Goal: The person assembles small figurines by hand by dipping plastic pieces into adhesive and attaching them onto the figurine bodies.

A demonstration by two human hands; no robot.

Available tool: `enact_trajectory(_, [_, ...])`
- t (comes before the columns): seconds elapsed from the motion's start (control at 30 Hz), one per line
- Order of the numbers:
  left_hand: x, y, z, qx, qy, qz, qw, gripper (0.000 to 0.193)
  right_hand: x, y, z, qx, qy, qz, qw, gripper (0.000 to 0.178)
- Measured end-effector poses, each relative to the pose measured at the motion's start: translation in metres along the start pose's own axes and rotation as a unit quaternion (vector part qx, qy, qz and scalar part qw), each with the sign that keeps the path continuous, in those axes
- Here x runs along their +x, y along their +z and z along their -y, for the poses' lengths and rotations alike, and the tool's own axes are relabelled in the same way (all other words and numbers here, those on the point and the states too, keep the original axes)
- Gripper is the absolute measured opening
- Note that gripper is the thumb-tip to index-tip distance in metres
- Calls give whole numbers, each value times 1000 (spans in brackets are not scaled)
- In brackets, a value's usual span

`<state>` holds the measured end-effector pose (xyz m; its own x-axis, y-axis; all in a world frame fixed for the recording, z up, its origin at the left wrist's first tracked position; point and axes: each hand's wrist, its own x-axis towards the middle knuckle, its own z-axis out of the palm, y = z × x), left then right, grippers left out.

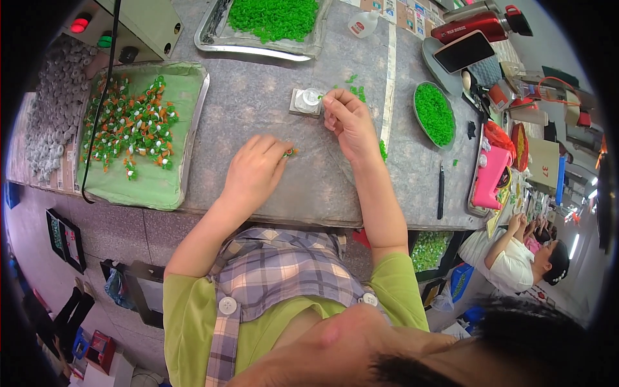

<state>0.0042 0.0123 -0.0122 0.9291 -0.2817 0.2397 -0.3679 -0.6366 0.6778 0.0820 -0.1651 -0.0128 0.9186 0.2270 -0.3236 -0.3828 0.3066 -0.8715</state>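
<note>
My right hand (351, 122) pinches a tiny green piece (320, 97) between thumb and fingertips, right beside a small white round dish (308, 99) on a pale square block. To its left and nearer me, my left hand (255, 166) is closed with its fingertips round a small green-and-orange part (290, 152), mostly hidden by the fingers. Loose green pieces (356, 93) lie on the grey table cover just beyond my right hand. More of the same sort fill an oval plate (418, 122) further right.
At left, a green-lined tray (193, 135) holds many green, orange and white parts. A metal tray (258, 53) of green pieces stands at the far side. A white bottle (363, 24), phone (464, 51), black pen (441, 193) and pink holder (488, 177) lie around. Another person (516, 261) sits at right.
</note>
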Motion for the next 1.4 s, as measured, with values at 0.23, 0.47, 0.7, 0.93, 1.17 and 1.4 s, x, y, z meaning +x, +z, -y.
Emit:
enact_trajectory(0.23, [4,-14,-8,-275,-182,65,942,18,1,0,-1,-19,-6,-8,1000,8])
enact_trajectory(0.47, [-3,-12,8,-394,-182,-2,901,19,3,0,-4,-20,-1,-1,1000,9])
enact_trajectory(0.7, [1,-14,6,-618,-310,-6,722,25,1,1,-1,-18,-11,-13,1000,9])
enact_trajectory(0.93, [4,-4,-3,-697,-332,-37,634,26,-32,19,10,20,-16,46,999,11])
enact_trajectory(1.17, [0,4,-8,-619,-274,3,736,30,-58,33,8,34,-18,87,995,13])
enact_trajectory(1.4, [-2,-4,-14,-641,-286,60,709,34,-65,27,8,49,-3,69,996,13])
